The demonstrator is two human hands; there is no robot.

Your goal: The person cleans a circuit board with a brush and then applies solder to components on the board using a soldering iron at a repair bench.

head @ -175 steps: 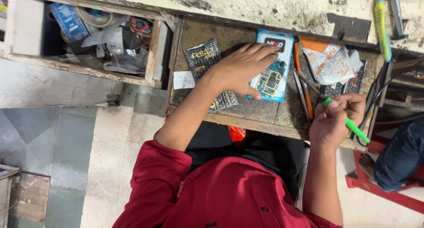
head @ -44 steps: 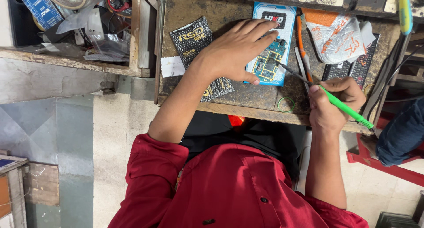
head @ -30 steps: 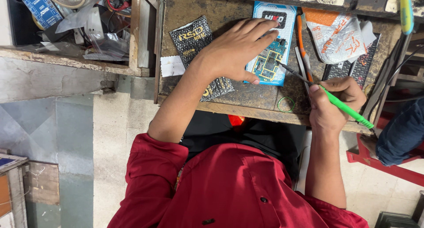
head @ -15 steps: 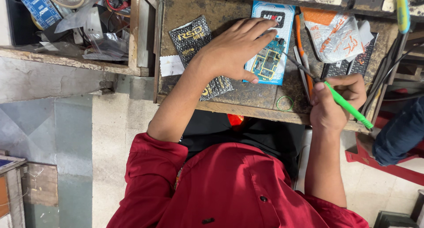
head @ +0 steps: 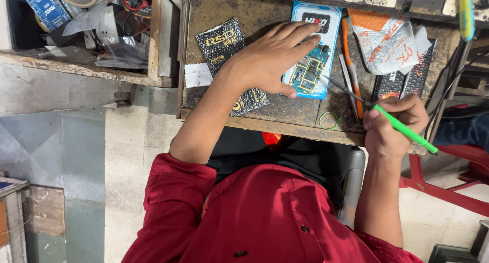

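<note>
My left hand (head: 272, 57) lies flat on a green circuit board (head: 308, 74), fingers spread, pinning it to a light blue card (head: 326, 44) on the wooden bench (head: 285, 110). In my right hand (head: 392, 123) I grip a green-handled tool (head: 405, 130) like a pen. Its thin metal tip points left toward the board's right edge, a short way off it. A black printed packet (head: 221, 46) lies partly under my left wrist.
Tweezers and an orange-handled tool (head: 351, 64) lie right of the card, beside an orange and white bag (head: 389, 39) and a black perforated pad (head: 407, 82). A green rubber band (head: 328, 120) sits at the bench's front edge. An open wooden drawer (head: 102, 34) of clutter stands to the left.
The tool tip in my right hand has drawn back slightly from the board toward the right. My left hand stays on the board.
</note>
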